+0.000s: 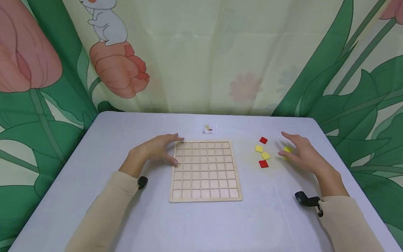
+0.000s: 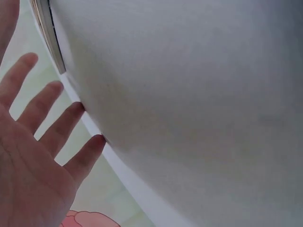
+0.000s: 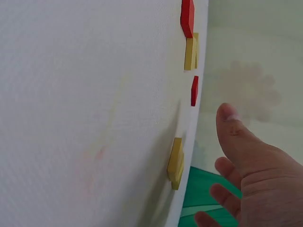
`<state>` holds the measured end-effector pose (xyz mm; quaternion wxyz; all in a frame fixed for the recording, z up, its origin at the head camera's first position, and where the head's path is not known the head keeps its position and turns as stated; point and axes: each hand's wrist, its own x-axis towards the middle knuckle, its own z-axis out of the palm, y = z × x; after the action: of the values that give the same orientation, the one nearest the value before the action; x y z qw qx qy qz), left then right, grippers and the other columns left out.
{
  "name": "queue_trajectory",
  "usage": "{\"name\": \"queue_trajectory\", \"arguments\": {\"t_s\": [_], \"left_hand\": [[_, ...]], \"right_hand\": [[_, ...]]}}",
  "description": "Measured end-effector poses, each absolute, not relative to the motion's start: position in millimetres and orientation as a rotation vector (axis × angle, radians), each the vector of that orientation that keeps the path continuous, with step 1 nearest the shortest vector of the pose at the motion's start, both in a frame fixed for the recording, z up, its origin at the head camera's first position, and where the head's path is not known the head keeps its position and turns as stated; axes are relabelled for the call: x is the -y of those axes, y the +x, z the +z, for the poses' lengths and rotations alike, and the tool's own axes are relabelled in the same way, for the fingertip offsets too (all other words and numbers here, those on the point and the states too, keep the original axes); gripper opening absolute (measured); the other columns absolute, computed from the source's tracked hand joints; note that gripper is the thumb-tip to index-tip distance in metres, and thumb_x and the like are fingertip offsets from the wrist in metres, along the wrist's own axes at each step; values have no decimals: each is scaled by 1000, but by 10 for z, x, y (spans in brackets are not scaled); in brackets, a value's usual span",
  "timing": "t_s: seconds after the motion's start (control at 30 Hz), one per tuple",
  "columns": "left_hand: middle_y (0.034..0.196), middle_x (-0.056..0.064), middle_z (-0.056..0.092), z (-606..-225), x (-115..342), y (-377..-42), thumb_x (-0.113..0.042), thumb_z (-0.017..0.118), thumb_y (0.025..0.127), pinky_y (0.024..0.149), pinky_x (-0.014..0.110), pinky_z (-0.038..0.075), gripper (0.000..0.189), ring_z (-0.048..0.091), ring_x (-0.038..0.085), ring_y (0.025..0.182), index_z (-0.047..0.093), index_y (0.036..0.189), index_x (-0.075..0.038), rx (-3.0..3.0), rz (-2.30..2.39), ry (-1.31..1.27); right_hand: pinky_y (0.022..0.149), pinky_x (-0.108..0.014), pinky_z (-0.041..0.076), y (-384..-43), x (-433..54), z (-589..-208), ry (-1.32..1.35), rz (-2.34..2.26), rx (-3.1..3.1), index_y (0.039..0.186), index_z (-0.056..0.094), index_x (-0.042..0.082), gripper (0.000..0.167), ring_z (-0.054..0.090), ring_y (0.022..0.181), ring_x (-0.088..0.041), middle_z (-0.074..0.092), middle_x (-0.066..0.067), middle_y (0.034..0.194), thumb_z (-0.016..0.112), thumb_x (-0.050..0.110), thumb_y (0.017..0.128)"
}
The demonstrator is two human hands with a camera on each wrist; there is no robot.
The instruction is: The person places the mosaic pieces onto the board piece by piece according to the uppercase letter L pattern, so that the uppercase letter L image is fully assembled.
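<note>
A wooden grid board [image 1: 204,171] lies flat on the table, its square cells bare. Beside its upper left edge is my left hand [image 1: 155,148], fingers extended, thumb and fingertips at or touching the frame. My right hand [image 1: 302,152] hovers over the right side with spread, relaxed fingers and holds nothing. Partly behind its thumb lie yellow square tiles [image 1: 288,149]; the right wrist view shows two yellow tiles [image 3: 175,161] close together there. Left of that hand sit a red tile [image 1: 263,140], a yellow tile [image 1: 259,148], another yellow tile [image 1: 266,155] and a second red tile [image 1: 263,163].
Behind the board lies a small card [image 1: 210,128] printed with a grid and some coloured squares. A white cloth covers the table [image 1: 207,227]. At its far edge hangs a curtain [image 1: 195,70] with flowers and leaves. Each wrist wears a small black camera.
</note>
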<state>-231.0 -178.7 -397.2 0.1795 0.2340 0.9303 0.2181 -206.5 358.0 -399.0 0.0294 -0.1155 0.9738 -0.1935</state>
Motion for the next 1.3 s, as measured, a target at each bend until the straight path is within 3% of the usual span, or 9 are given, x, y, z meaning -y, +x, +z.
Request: {"name": "queue_trajectory", "arguments": {"t_s": [0.13,0.4,0.6,1.13,1.3], "left_hand": [[168,9,29,-3965,1812,-2309,-48,93,70,126,51,22,101,24,32,156,45,156,-25,-2638,583,671],[168,8,31,-3964,1789,-2330,-44,94,70,126,51,22,95,24,31,156,50,152,-22,-2641,620,712],[167,4,33,-3981,1760,-2324,-42,95,70,126,49,22,90,25,28,156,55,149,-21,-2619,613,707],[163,0,40,-4010,1789,-2346,-48,93,71,125,49,26,90,30,29,154,55,149,-25,-2635,519,694],[161,1,43,-3993,1775,-2362,-47,94,70,123,49,29,90,36,29,151,54,148,-25,-2643,507,688]], "right_hand": [[108,-77,29,-2100,-3632,-3971,-340,-591,-2986,161,30,10,81,30,141,-54,35,-30,157,72,36,97],[102,-69,44,-2101,-3835,-4018,-278,-650,-2980,159,33,8,67,46,128,-48,48,-28,148,64,23,102],[100,-66,47,-2081,-3917,-4092,-259,-658,-2957,157,36,5,63,53,120,-49,56,-28,138,63,20,103],[98,-65,48,-2149,-3895,-4172,-244,-626,-2984,150,45,4,54,56,112,-45,62,-26,126,65,14,100],[96,-63,50,-2165,-3878,-4177,-277,-632,-3013,138,60,4,40,57,110,-42,64,-23,122,67,14,100]]}}
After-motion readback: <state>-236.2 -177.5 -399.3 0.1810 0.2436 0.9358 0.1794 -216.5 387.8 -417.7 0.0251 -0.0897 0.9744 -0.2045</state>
